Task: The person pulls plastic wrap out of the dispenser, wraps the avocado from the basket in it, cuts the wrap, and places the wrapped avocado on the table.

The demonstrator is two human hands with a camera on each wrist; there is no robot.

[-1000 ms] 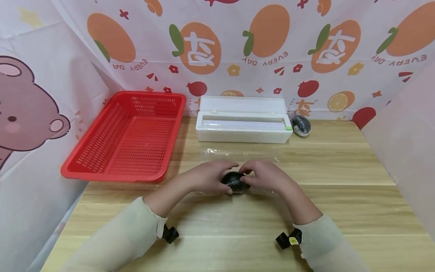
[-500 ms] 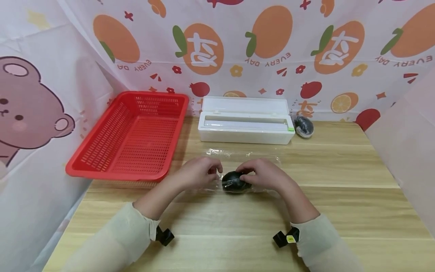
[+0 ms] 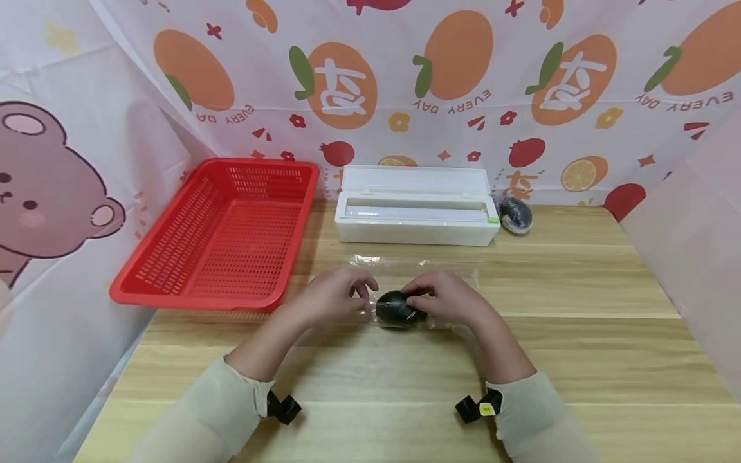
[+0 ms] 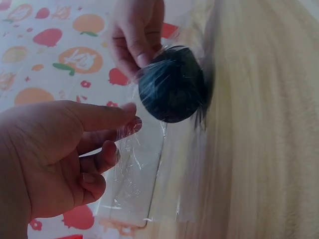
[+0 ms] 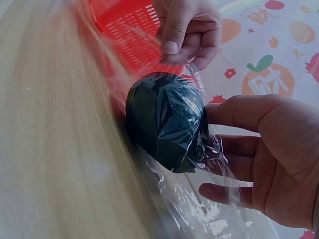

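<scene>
A dark round ball (image 3: 395, 310) lies on the wooden table (image 3: 579, 360), partly wrapped in clear cling film (image 3: 405, 263). My right hand (image 3: 415, 299) holds the ball from the right, thumb against its side, fingers curled under the film (image 5: 214, 149). Just left of the ball, my left hand (image 3: 362, 290) pinches a loose edge of the film between thumb and fingers (image 4: 130, 118). The left wrist view shows the ball (image 4: 172, 84) under the right hand's fingertips (image 4: 142, 55). In the right wrist view the ball (image 5: 164, 119) glistens with wrinkled film.
A red plastic basket (image 3: 168, 283) sits at the back left, hanging over the table edge. A white cling-film dispenser box (image 3: 413, 225) stands open at the back centre. Another film-wrapped dark ball (image 3: 514, 214) lies right of the box. Patterned cloth walls close in the sides.
My left hand has come off the ball and drawn a little to the left with the film edge. The right hand stays on the ball.
</scene>
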